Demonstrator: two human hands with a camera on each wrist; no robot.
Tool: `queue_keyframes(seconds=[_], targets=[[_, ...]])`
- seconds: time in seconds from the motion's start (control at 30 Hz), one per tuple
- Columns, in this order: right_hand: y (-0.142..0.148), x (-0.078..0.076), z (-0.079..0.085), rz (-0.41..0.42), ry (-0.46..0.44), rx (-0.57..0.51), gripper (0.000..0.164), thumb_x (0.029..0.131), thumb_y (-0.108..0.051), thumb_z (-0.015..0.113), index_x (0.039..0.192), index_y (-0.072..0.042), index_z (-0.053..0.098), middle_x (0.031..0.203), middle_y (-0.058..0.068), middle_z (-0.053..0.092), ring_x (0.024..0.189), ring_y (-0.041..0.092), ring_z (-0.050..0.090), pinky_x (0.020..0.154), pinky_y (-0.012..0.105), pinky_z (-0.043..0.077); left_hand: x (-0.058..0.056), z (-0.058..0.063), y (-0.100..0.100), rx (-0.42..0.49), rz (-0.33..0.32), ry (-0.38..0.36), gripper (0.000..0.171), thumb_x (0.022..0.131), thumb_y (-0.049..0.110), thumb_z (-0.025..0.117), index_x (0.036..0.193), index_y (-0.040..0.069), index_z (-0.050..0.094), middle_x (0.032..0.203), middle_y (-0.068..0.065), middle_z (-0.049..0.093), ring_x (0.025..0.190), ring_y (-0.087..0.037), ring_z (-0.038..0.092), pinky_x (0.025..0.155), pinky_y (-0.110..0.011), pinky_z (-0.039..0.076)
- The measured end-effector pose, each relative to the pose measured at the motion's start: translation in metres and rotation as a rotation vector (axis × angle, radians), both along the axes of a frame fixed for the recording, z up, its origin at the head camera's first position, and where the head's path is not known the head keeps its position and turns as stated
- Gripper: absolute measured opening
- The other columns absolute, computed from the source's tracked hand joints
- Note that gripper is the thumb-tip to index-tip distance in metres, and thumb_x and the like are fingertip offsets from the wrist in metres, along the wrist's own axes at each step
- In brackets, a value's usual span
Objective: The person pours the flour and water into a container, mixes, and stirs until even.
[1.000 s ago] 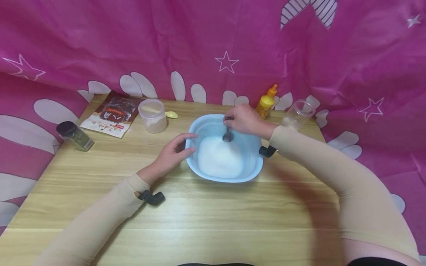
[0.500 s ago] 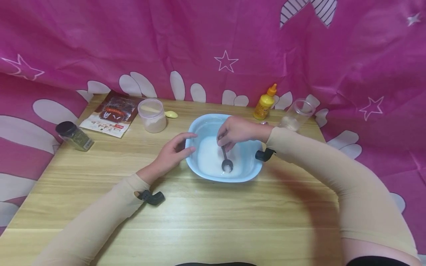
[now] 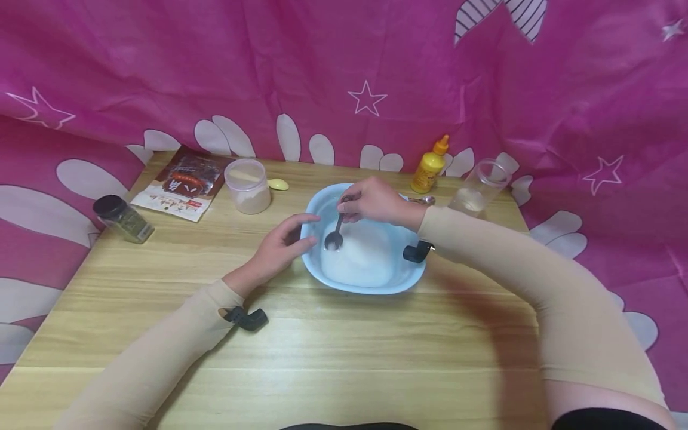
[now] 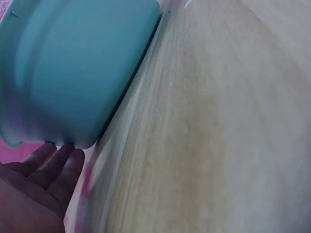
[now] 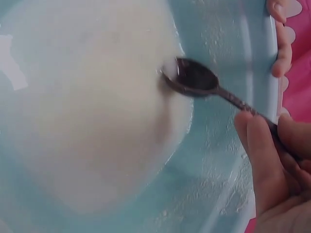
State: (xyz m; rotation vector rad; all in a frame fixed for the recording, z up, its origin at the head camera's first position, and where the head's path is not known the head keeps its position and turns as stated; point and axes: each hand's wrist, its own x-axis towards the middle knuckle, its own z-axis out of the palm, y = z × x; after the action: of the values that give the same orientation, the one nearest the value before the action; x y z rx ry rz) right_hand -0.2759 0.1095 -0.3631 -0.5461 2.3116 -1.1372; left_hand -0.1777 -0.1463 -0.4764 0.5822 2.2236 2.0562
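Observation:
A light blue plastic basin (image 3: 371, 291) with milky white liquid (image 3: 365, 263) in it stands on the wooden table. My left hand (image 3: 276, 248) holds its left side, thumb and index finger over the rim. In the left wrist view, the other fingers (image 4: 68, 177) touch the basin's outer wall (image 4: 82, 73). My right hand (image 3: 373, 203) pinches the handle of a dark metal spoon (image 3: 334, 240), its bowl tilted down over the left part of the basin. In the right wrist view the spoon (image 5: 197, 77) carries a little white stuff at its tip, close over the liquid.
Along the back stand a powder tub (image 3: 248, 188), a yellow spoon (image 3: 278, 184), a yellow squeeze bottle (image 3: 430, 167) and a clear jar (image 3: 478, 188). A brown packet (image 3: 183, 185) and a black-capped spice jar (image 3: 123, 220) are at left. Another metal utensil (image 3: 424, 200) lies behind the basin.
My right hand has carried the spoon from the back of the basin to the front, then back and over to the left side. My left hand has stayed at the rim.

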Motion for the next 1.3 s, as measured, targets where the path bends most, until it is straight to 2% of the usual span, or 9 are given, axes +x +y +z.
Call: queue_keyframes(seconds=[0.2, 0.37, 0.47, 0.57, 0.73, 0.83, 1.1, 1.2, 1.3], targets=[[0.005, -0.006, 0.001, -0.119, 0.09, -0.01, 0.021, 0.106, -0.013, 0.079, 0.12, 0.003, 0.082, 0.106, 0.014, 0.082, 0.092, 0.022, 0.084, 0.087, 0.037, 0.069, 0.0, 0.001, 0.0, -0.007, 0.006, -0.004, 0.046, 0.107, 0.006, 0.072, 0.152, 0.007, 0.063, 0.158, -0.013, 0.059, 0.142, -0.036, 0.061, 0.106, -0.032, 0.06], [0.009, -0.007, 0.001, -0.146, 0.229, 0.068, 0.024, 0.107, -0.02, 0.079, 0.124, -0.004, 0.083, 0.108, 0.01, 0.083, 0.09, 0.018, 0.083, 0.085, 0.031, 0.068, 0.0, 0.001, 0.0, -0.023, 0.013, -0.001, 0.046, 0.107, 0.008, 0.073, 0.152, 0.008, 0.063, 0.159, -0.013, 0.058, 0.142, -0.036, 0.061, 0.106, -0.033, 0.06], [0.01, -0.007, -0.001, -0.147, 0.258, 0.071, 0.024, 0.107, -0.02, 0.079, 0.124, -0.004, 0.083, 0.109, 0.009, 0.083, 0.09, 0.017, 0.083, 0.083, 0.03, 0.068, 0.0, 0.002, 0.0, -0.034, 0.012, 0.001, 0.047, 0.107, 0.01, 0.073, 0.153, 0.009, 0.063, 0.161, -0.013, 0.058, 0.143, -0.036, 0.06, 0.108, -0.033, 0.059], [0.007, -0.007, -0.002, -0.139, 0.225, 0.042, 0.022, 0.106, -0.019, 0.08, 0.122, -0.004, 0.084, 0.106, 0.009, 0.083, 0.091, 0.017, 0.083, 0.084, 0.031, 0.068, 0.0, 0.002, -0.001, -0.04, 0.009, 0.0, 0.047, 0.108, 0.01, 0.072, 0.153, 0.009, 0.063, 0.161, -0.012, 0.057, 0.145, -0.034, 0.059, 0.111, -0.033, 0.058], [0.002, -0.003, -0.004, -0.109, 0.09, -0.048, 0.02, 0.104, -0.012, 0.082, 0.118, 0.002, 0.083, 0.104, 0.013, 0.083, 0.093, 0.021, 0.084, 0.087, 0.037, 0.068, 0.0, 0.003, -0.002, -0.054, 0.01, 0.002, 0.046, 0.108, 0.01, 0.072, 0.153, 0.009, 0.063, 0.16, -0.01, 0.058, 0.145, -0.032, 0.058, 0.112, -0.032, 0.056], [0.0, 0.003, -0.003, -0.076, 0.019, -0.056, 0.021, 0.103, -0.01, 0.082, 0.12, 0.003, 0.083, 0.104, 0.013, 0.083, 0.095, 0.023, 0.083, 0.087, 0.037, 0.068, 0.001, 0.003, -0.001, -0.046, 0.007, 0.004, 0.046, 0.107, 0.01, 0.072, 0.153, 0.007, 0.062, 0.16, -0.012, 0.058, 0.143, -0.034, 0.06, 0.109, -0.032, 0.058], [0.001, 0.018, 0.002, 0.119, -0.132, 0.016, 0.025, 0.105, -0.012, 0.08, 0.123, 0.005, 0.08, 0.101, 0.011, 0.084, 0.099, 0.028, 0.083, 0.093, 0.043, 0.068, 0.001, 0.003, 0.0, -0.013, 0.005, 0.02, 0.047, 0.106, 0.006, 0.072, 0.152, 0.003, 0.061, 0.157, -0.02, 0.059, 0.137, -0.041, 0.064, 0.105, -0.029, 0.059], [0.005, 0.019, 0.004, 0.196, -0.131, 0.084, 0.023, 0.105, -0.012, 0.08, 0.121, 0.004, 0.081, 0.1, 0.01, 0.084, 0.094, 0.024, 0.084, 0.09, 0.039, 0.068, 0.002, 0.003, 0.0, -0.01, 0.007, 0.022, 0.047, 0.106, 0.005, 0.072, 0.152, 0.004, 0.062, 0.157, -0.019, 0.06, 0.137, -0.041, 0.064, 0.104, -0.029, 0.06], [0.011, 0.016, 0.007, 0.244, -0.093, 0.176, 0.019, 0.104, -0.013, 0.081, 0.114, 0.003, 0.083, 0.098, 0.007, 0.083, 0.089, 0.02, 0.084, 0.085, 0.035, 0.069, 0.001, 0.002, 0.0, -0.012, 0.01, 0.018, 0.047, 0.106, 0.005, 0.073, 0.152, 0.005, 0.063, 0.158, -0.017, 0.06, 0.139, -0.039, 0.063, 0.104, -0.03, 0.061]])
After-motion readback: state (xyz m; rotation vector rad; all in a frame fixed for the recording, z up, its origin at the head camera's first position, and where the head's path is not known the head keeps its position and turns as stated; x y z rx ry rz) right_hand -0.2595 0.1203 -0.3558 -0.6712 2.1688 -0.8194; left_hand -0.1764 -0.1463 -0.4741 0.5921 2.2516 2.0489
